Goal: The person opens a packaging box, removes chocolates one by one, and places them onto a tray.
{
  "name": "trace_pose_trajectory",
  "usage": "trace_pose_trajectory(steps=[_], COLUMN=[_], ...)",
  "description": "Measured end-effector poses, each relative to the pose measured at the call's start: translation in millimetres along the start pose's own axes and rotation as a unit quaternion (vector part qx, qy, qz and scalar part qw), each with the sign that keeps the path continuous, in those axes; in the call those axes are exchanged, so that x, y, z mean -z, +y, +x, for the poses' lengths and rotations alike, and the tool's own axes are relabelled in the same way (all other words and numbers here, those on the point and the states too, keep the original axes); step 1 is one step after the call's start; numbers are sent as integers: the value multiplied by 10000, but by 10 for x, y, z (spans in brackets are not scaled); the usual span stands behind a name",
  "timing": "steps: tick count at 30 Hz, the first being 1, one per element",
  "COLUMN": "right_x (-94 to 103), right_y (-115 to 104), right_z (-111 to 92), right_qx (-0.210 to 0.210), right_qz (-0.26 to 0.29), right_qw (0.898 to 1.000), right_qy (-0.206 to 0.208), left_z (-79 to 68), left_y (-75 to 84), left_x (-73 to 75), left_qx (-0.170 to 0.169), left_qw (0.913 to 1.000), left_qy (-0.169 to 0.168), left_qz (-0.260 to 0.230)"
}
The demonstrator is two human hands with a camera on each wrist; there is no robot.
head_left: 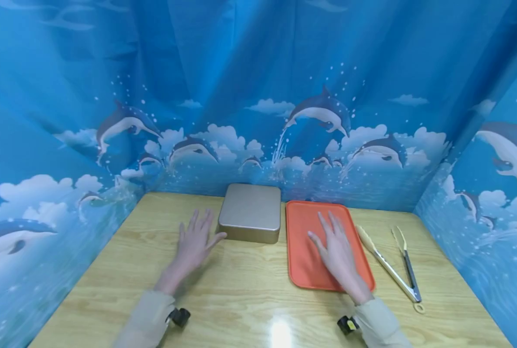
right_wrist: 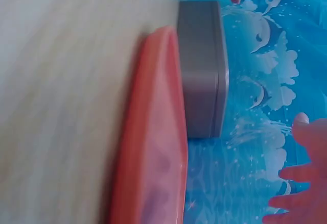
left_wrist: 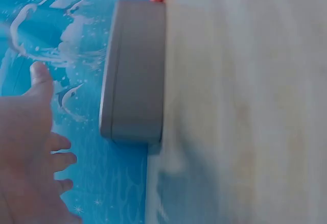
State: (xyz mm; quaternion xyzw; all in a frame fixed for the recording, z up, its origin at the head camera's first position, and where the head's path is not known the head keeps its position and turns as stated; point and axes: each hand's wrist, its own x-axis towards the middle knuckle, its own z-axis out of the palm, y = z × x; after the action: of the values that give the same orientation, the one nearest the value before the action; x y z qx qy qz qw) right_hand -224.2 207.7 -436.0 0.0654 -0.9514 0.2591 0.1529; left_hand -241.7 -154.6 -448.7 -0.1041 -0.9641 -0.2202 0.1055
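Observation:
A grey metal tin (head_left: 251, 208) with its lid on stands at the back of the table. Just left of it, my left hand (head_left: 194, 244) hovers with fingers spread, thumb near the tin's front corner. To the tin's right lies a shallow orange-red tray (head_left: 302, 266). Over that tray my right hand (head_left: 337, 249) is held with straight, parted fingers and nothing in it. The left wrist view shows the tin (left_wrist: 135, 76) beyond my spread fingers. In the right wrist view, the tray (right_wrist: 153, 147) and tin sit beside my raised hand (right_wrist: 304, 178).
Metal tongs (head_left: 395, 273) with pale tips lie spread apart on the wooden table (head_left: 232, 299), right of the tray. A blue dolphin-print curtain (head_left: 223, 96) hangs close behind the table and along both sides.

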Motion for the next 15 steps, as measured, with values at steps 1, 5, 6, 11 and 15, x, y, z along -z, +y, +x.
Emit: trace_pose_trajectory(steps=[1,5,6,11,15], right_x=[1,-16,-29,-165,-312], right_y=[-26,-149,-182,-313,-352], right_z=[31,177,219,437,559], right_qx=[28,69,59,-222,-878], right_qz=[186,956,1165,2415,3648], right_qw=[9998,9952,9930,9701,9263], right_qy=[69,193,199,83,-351], left_z=[28,150,181,325,410], left_y=[-7,-43,-49,-61,-53], left_x=[24,97,107,109,59], left_qx=[8,125,187,591,859], left_qw=[9997,9910,9878,9672,9529], left_qy=[71,256,267,338,463], left_qz=[-239,-1306,-1524,-2447,-2871])
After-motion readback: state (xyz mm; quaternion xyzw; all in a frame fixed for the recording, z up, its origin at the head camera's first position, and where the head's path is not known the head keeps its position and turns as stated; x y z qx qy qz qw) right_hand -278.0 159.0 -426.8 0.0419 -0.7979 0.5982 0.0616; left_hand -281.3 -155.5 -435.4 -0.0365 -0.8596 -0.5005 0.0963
